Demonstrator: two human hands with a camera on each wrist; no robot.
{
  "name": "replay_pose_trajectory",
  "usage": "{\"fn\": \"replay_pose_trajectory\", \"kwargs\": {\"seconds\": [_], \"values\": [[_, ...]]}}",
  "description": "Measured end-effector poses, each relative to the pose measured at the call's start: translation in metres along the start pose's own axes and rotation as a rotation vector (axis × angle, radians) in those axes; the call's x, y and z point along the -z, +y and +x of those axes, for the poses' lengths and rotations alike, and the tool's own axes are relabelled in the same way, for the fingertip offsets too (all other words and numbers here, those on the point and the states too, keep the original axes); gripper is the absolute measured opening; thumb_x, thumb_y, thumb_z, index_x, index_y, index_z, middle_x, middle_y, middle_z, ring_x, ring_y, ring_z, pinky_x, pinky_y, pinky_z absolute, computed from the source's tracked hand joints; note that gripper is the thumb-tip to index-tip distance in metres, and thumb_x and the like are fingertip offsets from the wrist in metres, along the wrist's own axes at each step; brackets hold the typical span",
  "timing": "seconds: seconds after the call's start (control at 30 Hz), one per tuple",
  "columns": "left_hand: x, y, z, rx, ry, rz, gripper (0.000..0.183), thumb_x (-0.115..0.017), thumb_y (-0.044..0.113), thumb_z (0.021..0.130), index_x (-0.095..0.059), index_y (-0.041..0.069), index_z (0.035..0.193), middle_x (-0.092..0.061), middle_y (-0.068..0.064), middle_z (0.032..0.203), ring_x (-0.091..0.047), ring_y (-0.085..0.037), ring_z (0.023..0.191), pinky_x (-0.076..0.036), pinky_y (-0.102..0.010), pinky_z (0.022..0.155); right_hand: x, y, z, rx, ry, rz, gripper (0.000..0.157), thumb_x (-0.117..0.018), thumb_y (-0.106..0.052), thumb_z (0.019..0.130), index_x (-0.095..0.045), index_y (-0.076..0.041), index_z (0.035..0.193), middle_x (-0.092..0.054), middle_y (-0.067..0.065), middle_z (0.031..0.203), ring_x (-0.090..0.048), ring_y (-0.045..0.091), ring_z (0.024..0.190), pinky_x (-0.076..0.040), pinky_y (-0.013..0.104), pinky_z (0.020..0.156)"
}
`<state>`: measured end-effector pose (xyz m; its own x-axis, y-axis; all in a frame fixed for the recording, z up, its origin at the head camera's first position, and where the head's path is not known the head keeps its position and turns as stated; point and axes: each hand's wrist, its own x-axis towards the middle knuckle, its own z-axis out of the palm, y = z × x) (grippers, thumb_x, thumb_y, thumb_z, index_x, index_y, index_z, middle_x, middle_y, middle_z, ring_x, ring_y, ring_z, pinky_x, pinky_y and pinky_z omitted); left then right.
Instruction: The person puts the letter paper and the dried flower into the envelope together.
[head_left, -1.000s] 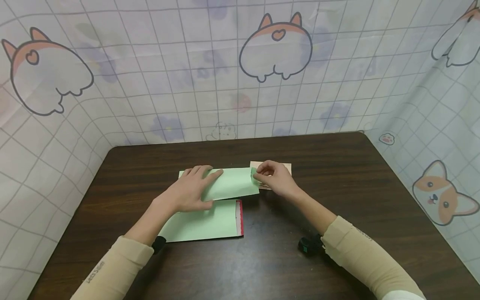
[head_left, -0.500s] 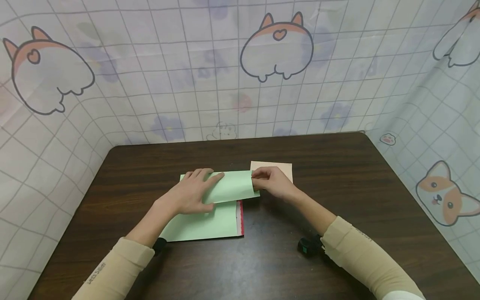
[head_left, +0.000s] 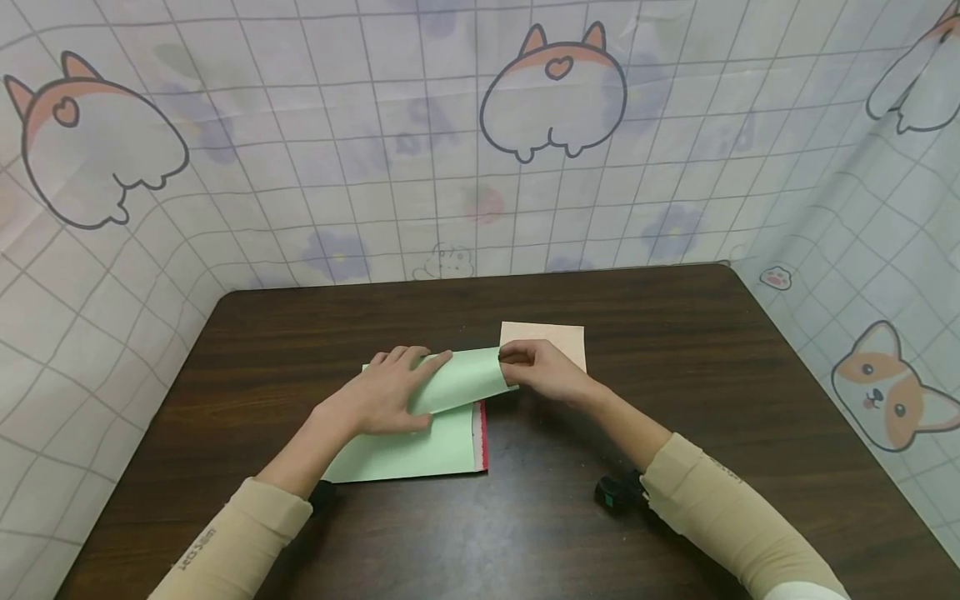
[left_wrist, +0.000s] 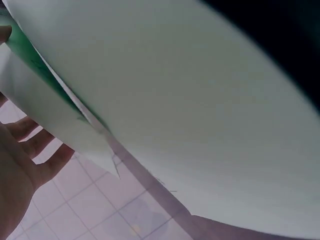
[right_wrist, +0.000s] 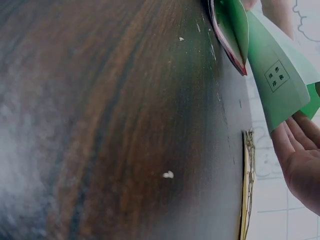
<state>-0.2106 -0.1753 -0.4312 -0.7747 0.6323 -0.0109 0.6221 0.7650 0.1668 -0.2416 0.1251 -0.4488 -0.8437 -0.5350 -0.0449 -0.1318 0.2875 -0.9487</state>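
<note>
In the head view, my left hand [head_left: 382,400] lies spread across a raised, curved strip of green paper [head_left: 468,375], its fingers over the far edge and its thumb along the near one. My right hand [head_left: 543,367] pinches the strip's right end; its palm and fingers [right_wrist: 295,130] show behind the paper in the right wrist view. Small characters in a square are printed on that side. Under and in front of the strip lies a flat green sheet [head_left: 420,450] with a white and red right border. In the left wrist view, pale paper [left_wrist: 175,100] fills most of the picture.
Behind my right hand lies a beige square [head_left: 555,335], edge-on with a yellow side [right_wrist: 245,185] in the right wrist view. White crumbs [right_wrist: 168,174] dot the dark wooden table [head_left: 660,333]. A patterned cloth [head_left: 360,150] surrounds the back and sides.
Both hands and the green strip have come a little toward me, and the strip has bowed up. My right fingers have shifted around its right end. More of the beige square shows.
</note>
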Motion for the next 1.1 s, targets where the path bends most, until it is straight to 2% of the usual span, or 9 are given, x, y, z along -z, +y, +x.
{"fn": "replay_pose_trajectory", "kwargs": {"seconds": [0.27, 0.53, 0.77, 1.1], "values": [[-0.0030, 0.0031, 0.0014, 0.005, -0.004, 0.018, 0.094, -0.072, 0.058, 0.087, -0.030, 0.022, 0.163, -0.045, -0.012, 0.148, -0.043, -0.031, 0.135, -0.037, -0.054, 0.105, -0.0023, -0.0019, -0.0012, -0.001, -0.006, -0.028, 0.042, -0.067, -0.016, 0.100, -0.061, 0.006, 0.135, -0.068, 0.017, 0.127, -0.066, 0.027, 0.116, -0.053, 0.038, 0.094], [-0.0019, 0.0045, 0.0027, 0.007, -0.027, 0.005, 0.088, -0.067, 0.042, 0.088, -0.028, 0.018, 0.163, -0.043, -0.012, 0.147, -0.040, -0.031, 0.136, -0.035, -0.053, 0.107, -0.0024, -0.0039, -0.0009, -0.014, -0.003, -0.037, 0.042, -0.065, -0.015, 0.101, -0.059, 0.006, 0.137, -0.068, 0.017, 0.126, -0.066, 0.027, 0.114, -0.053, 0.037, 0.093], [-0.0022, 0.0039, 0.0031, 0.001, -0.024, -0.005, 0.087, -0.066, 0.037, 0.088, -0.027, 0.016, 0.164, -0.040, -0.015, 0.150, -0.037, -0.033, 0.139, -0.032, -0.055, 0.109, -0.0035, -0.0049, -0.0015, -0.007, -0.008, -0.036, 0.044, -0.063, -0.015, 0.101, -0.057, 0.007, 0.139, -0.067, 0.018, 0.128, -0.065, 0.027, 0.116, -0.053, 0.038, 0.094], [-0.0009, 0.0048, 0.0053, 0.013, -0.017, -0.017, 0.092, -0.070, 0.055, 0.091, -0.028, 0.019, 0.164, -0.042, -0.014, 0.148, -0.041, -0.033, 0.137, -0.034, -0.055, 0.108, -0.0037, -0.0058, 0.0004, -0.001, -0.003, -0.026, 0.044, -0.065, -0.016, 0.101, -0.058, 0.004, 0.139, -0.067, 0.016, 0.129, -0.065, 0.026, 0.118, -0.052, 0.040, 0.097]]}}
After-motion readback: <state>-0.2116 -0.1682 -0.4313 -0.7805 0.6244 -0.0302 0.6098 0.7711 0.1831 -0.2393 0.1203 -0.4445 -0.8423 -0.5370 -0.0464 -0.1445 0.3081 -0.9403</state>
